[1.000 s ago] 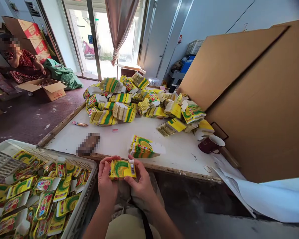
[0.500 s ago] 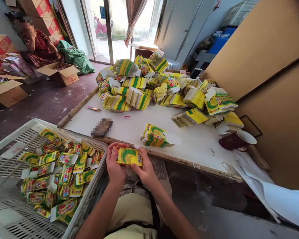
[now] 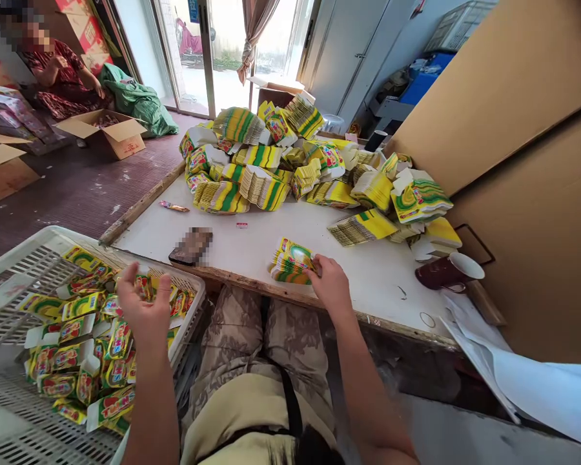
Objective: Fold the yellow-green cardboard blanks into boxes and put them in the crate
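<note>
My left hand (image 3: 145, 307) is over the near right part of a white plastic crate (image 3: 193, 284), fingers spread and holding nothing. Inside the crate lie many small yellow-and-green folded boxes (image 3: 119, 339), some with white flaps standing up. At the table's front edge my right hand (image 3: 332, 284) pinches the right end of a flat printed carton (image 3: 300, 254) on a small fanned stack. The rest of that stack (image 3: 283, 266) leans on the white table top (image 3: 252, 248). My right fingertips partly cover the carton's end.
Bundles of flat yellow cartons (image 3: 266, 187) are heaped across the table's back. A phone (image 3: 191, 247) lies at the front left edge, a dark mug (image 3: 448, 271) at the right. Cardboard sheets (image 3: 527, 194) stand on the right. A seated person (image 3: 62, 71) is beside an open carton box (image 3: 109, 132).
The small box both hands held is out of them. My left hand has moved left over the crate and opened; my right hand has moved right and forward to the stack.
</note>
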`<state>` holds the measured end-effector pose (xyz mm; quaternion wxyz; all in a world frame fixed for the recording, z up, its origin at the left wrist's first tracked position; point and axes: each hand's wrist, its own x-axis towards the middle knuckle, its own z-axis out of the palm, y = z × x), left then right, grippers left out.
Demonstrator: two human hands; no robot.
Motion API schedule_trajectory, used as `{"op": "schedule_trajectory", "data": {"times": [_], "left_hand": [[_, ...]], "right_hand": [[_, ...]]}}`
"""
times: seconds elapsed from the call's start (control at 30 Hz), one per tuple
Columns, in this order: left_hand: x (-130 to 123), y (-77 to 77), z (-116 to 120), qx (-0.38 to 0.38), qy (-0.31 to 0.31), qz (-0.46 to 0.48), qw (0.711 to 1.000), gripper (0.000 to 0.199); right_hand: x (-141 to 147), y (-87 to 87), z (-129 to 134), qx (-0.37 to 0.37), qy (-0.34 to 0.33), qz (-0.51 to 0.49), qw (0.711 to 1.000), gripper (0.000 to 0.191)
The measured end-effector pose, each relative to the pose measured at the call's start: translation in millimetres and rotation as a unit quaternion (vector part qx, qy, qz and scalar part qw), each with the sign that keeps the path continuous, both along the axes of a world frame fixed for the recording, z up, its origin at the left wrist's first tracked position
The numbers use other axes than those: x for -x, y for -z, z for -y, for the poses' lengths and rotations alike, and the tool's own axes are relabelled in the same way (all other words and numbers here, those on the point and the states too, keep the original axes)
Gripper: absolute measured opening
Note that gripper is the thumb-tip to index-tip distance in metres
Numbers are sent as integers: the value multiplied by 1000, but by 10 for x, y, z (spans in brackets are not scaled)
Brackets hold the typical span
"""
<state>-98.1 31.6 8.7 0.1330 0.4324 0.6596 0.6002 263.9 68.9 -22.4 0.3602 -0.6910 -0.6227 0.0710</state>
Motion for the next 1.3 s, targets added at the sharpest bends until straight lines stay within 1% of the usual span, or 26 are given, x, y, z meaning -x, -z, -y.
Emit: {"op": "schedule_trajectory", "data": {"times": [0.03,0.1,0.13,0.2,0.33,0.47,0.53,0.6,0.67,0.73,0.8,0.83,0.87,0.9,0.93,1.0,1.07,1.17,1.23,1.3], "left_hand": [[-85,13,5,6,37,23,999,60],[-274,35,18,12,99,57,993,47],[-359,45,26,20,132,75,988,43],[-493,66,45,32,178,105,978,38],[-642,107,82,51,239,132,961,34],[-754,114,130,66,296,108,947,29],[-810,107,161,76,324,92,939,27],[-876,110,196,89,348,87,929,27],[-966,134,231,103,373,98,917,28],[-1085,176,264,107,405,142,897,39],[-1215,216,291,87,436,230,865,59],[-1274,227,302,70,443,285,847,65],[-1323,228,309,52,438,343,829,67],[-1357,217,313,33,421,397,815,64],[-1376,198,315,17,393,444,805,61],[-1371,141,310,-6,330,505,797,58],[-1333,87,305,-22,279,530,801,55],[-1282,64,318,-42,228,528,817,47],[-1275,95,345,-45,224,509,830,45],[-1286,149,381,-34,247,486,838,48]], "right_hand": [[-19,43,-7,8,-3,18,1000,33],[-14,100,0,0,-2,29,1000,29],[-1,110,8,-6,0,29,1000,29],[29,101,22,-11,4,24,1000,31],[63,66,33,-2,9,10,1000,33],[26,91,23,-30,25,-10,999,36],[-1,81,10,-50,31,-53,997,42],[6,18,14,-71,43,-128,988,50],[82,-99,69,-95,49,-211,972,58],[247,-233,195,-111,22,-278,954,60],[492,-329,374,-92,-42,-322,941,54],[631,-349,471,-59,-86,-339,935,49],[773,-350,565,-18,-134,-354,926,44],[910,-333,651,23,-176,-373,911,41],[1034,-303,727,47,-203,-400,893,38],[1234,-227,843,72,-226,-448,862,36],[1366,-159,919,78,-224,-479,845,35],[1463,-98,979,91,-207,-499,836,34],[1480,-78,995,106,-193,-509,832,35],[1468,-69,994,119,-183,-515,829,36]]}}
